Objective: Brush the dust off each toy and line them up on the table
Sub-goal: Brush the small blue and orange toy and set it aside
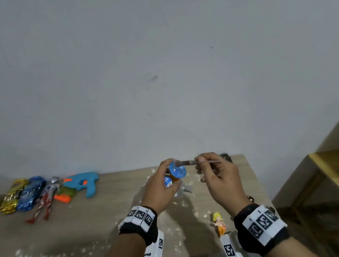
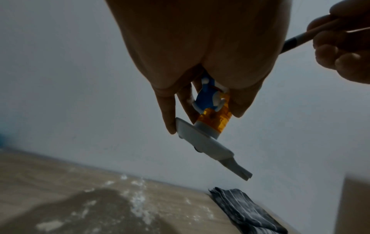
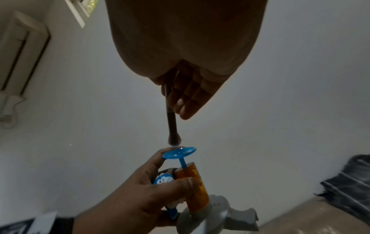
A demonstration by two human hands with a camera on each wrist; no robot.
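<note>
Tabletop (image 1: 110,214) of pale wood, strewn with white dust, carries a row at its far left: a gold toy car (image 1: 12,197), a blue toy car (image 1: 30,193), a red-and-silver hero figure (image 1: 44,201), an orange-and-green piece (image 1: 64,194) and a blue toy pistol (image 1: 86,184). So the brushing step looks well along, with one toy in hand and a small yellow-haired figure (image 1: 218,223) near the front edge seemingly waiting.

The left hand (image 1: 160,187) is clenched round a blue cat figure toy (image 3: 186,182), held above the tabletop's middle: an orange barrel, a grey base, a blue disc on top. The right hand (image 1: 217,177) pinches a slim brush (image 1: 191,163), its tuft at the disc.

Next, I judge, the toy needs turning to reach the barrel and base, then a place in the row.

Only the wrist views show the grey base with its projecting tab and a folded striped cloth (image 2: 248,210) at the tabletop's edge; only the head view shows the row.
</note>
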